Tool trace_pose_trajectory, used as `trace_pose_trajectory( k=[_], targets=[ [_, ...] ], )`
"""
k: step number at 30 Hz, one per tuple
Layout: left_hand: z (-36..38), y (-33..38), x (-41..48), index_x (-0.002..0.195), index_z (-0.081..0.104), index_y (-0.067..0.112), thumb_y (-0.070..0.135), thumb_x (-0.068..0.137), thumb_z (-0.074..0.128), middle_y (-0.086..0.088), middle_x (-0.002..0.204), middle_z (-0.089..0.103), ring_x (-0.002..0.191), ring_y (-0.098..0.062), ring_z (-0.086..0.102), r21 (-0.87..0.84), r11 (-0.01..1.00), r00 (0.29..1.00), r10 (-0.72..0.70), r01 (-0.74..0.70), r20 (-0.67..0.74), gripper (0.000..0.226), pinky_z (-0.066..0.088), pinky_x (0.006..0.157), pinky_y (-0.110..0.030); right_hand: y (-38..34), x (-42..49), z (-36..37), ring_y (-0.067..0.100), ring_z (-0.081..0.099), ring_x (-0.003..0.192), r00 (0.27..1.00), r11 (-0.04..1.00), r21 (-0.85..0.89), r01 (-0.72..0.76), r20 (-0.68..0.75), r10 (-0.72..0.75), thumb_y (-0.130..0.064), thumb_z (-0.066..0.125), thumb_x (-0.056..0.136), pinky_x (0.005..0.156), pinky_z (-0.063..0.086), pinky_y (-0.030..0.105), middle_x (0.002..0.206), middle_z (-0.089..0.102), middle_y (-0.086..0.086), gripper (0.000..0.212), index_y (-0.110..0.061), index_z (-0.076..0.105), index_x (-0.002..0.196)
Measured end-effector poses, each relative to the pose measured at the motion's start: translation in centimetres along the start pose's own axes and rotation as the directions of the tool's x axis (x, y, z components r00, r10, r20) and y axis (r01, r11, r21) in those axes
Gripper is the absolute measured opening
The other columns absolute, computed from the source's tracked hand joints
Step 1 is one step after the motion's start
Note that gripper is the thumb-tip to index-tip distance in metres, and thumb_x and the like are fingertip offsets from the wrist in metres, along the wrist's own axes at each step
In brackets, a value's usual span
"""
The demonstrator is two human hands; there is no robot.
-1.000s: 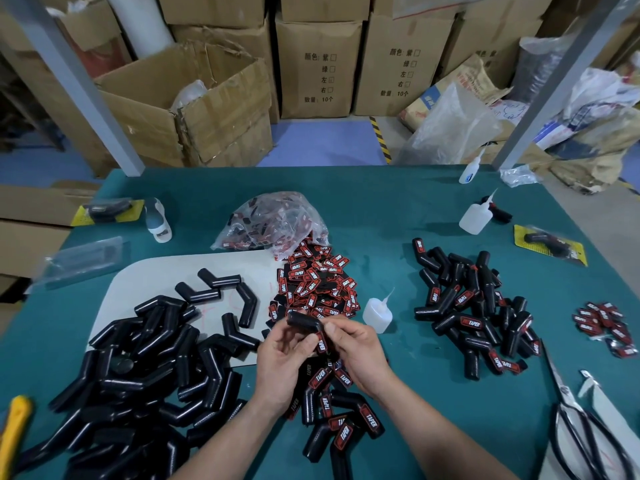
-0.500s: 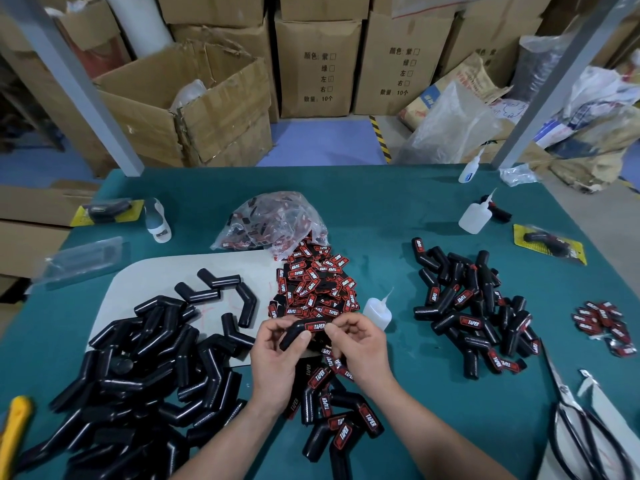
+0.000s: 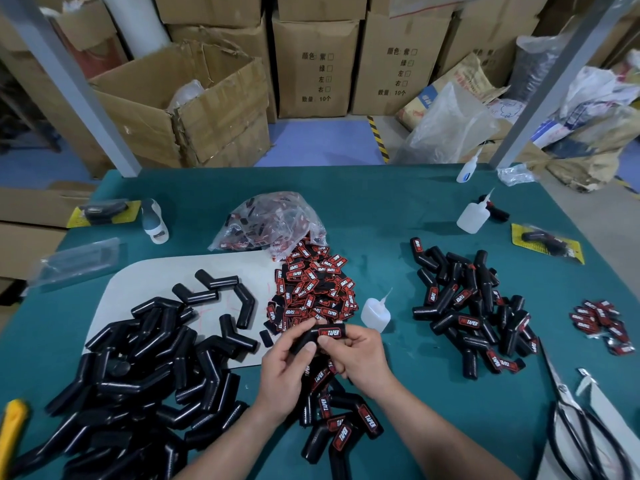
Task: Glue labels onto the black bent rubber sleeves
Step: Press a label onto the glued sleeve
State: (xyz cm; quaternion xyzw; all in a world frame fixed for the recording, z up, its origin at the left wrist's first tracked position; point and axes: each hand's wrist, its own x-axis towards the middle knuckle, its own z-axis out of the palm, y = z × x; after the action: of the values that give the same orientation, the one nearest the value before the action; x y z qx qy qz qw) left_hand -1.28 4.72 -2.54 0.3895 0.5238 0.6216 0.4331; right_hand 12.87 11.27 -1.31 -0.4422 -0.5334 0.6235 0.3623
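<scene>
- Left hand (image 3: 282,372): fingers are curled round the lower limb of one black bent rubber sleeve (image 3: 310,333), with the thumb laid on top. The sleeve is held above the green table (image 3: 381,220).
- Right hand (image 3: 356,355): thumb and forefinger pinch the upper limb. The thumb tip sits at the lower edge of the red-and-black rectangular "TAPER" label (image 3: 332,332), which lies face-up on that limb.
- Step in hand, as judged: seating the label while the glue takes.
- Press from the label's middle outward to both ends, so that it follows the curve of the limb.
- Check that the long edges run parallel with the limb and stop short of the bend.
- Maintain pressure until no corner lifts. Keep the fingertips off any squeezed-out glue.
- Supplies, relative to the hands:
  - heap of loose labels (image 3: 313,289) at 12 o'clock;
  - translucent nozzle-tipped glue bottle (image 3: 375,313) at 1 o'clock, just beside that heap;
  - pile of bare sleeves (image 3: 138,375) at 9 o'clock.
- Finished work: labelled sleeves (image 3: 467,313) lie at 3 o'clock, and more (image 3: 339,420) at 6 o'clock between the forearms. Either pile would suit for set-down.
</scene>
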Motion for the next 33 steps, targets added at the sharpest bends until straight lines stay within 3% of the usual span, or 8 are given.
trace_pose_trajectory(
  k=[4,6,9,16,22,26,31,33],
  targets=[
    [-0.2,0.4,0.3,0.107,0.073,0.019,0.025,0.087,0.072,-0.01,0.112,0.075,0.104,-0.021,0.072,-0.048,0.999,0.999,-0.01,0.007,-0.051,0.021,0.056,0.089,-0.026,0.2,-0.5,0.3,0.011,0.042,0.036,0.993,0.993,-0.065,0.103,0.06,-0.099,-0.03,0.075,0.086,0.039,0.034,0.021,0.043,0.053,-0.001,0.031,-0.001,0.07,0.075],
    [-0.3,0.3,0.5,0.099,0.075,0.025,0.033,0.08,0.075,-0.008,0.105,0.076,0.095,-0.017,0.072,-0.046,0.998,0.996,-0.047,0.044,-0.069,0.021,0.056,0.084,-0.026,0.5,-0.6,0.4,0.01,0.045,0.037,0.981,0.972,-0.152,0.181,0.104,-0.166,-0.029,0.073,0.089,0.039,0.034,0.024,0.043,0.054,-0.003,0.033,-0.009,0.064,0.064],
    [-0.4,-0.2,0.8,0.093,0.077,0.025,0.035,0.075,0.077,-0.006,0.103,0.077,0.094,-0.018,0.072,-0.05,0.994,0.993,-0.099,0.096,-0.06,0.021,0.058,0.085,-0.03,0.8,-0.6,0.5,0.006,0.046,0.038,0.969,0.944,-0.229,0.239,0.117,-0.217,-0.024,0.071,0.091,0.039,0.033,0.023,0.044,0.054,-0.006,0.038,-0.015,0.056,0.057],
    [-0.5,-0.4,0.9,0.09,0.078,0.021,0.032,0.074,0.078,-0.008,0.105,0.076,0.098,-0.02,0.072,-0.087,0.991,0.992,-0.11,0.104,-0.064,0.02,0.057,0.087,-0.029,1.1,-0.5,0.5,0.006,0.046,0.037,0.964,0.942,-0.211,0.262,0.115,-0.242,-0.024,0.072,0.091,0.039,0.034,0.023,0.044,0.055,-0.006,0.039,-0.016,0.055,0.056],
    [-0.3,-0.2,0.8,0.093,0.079,0.02,0.036,0.076,0.078,-0.011,0.099,0.077,0.092,-0.021,0.073,-0.089,0.992,0.987,-0.104,0.093,-0.124,0.024,0.058,0.081,-0.026,1.1,-0.2,0.6,0.008,0.051,0.042,0.982,0.964,-0.204,0.169,0.123,-0.146,-0.038,0.071,0.091,0.042,0.039,0.024,0.05,0.059,-0.003,0.035,-0.019,0.059,0.065],
    [-0.3,0.0,0.8,0.093,0.079,0.025,0.04,0.077,0.077,-0.008,0.093,0.078,0.085,-0.017,0.073,-0.05,0.997,0.976,-0.067,0.058,-0.209,0.022,0.056,0.077,-0.023,0.3,0.2,0.2,0.017,0.062,0.053,0.962,0.988,-0.112,0.107,0.263,-0.075,-0.033,0.061,0.099,0.054,0.048,0.027,0.071,0.069,0.003,0.022,-0.022,0.065,0.08],
    [-0.2,0.1,0.6,0.097,0.079,0.03,0.025,0.087,0.073,-0.007,0.101,0.077,0.093,-0.022,0.074,0.023,1.0,0.975,0.006,-0.001,-0.221,0.013,0.058,0.076,-0.022,-0.3,0.5,0.2,0.018,0.06,0.047,0.99,0.998,-0.004,0.061,0.124,-0.06,-0.024,0.074,0.088,0.05,0.048,0.025,0.072,0.072,0.011,0.009,-0.016,0.077,0.087],
    [-0.2,0.3,0.6,0.101,0.077,0.03,0.025,0.091,0.07,-0.006,0.105,0.076,0.098,-0.026,0.072,0.078,0.996,0.98,0.047,-0.032,-0.192,0.014,0.058,0.084,-0.028,-0.4,0.5,0.1,0.018,0.06,0.049,0.991,0.998,0.007,0.06,0.122,-0.06,-0.021,0.074,0.088,0.05,0.047,0.023,0.072,0.072,0.012,0.007,-0.015,0.076,0.085]
  ],
)
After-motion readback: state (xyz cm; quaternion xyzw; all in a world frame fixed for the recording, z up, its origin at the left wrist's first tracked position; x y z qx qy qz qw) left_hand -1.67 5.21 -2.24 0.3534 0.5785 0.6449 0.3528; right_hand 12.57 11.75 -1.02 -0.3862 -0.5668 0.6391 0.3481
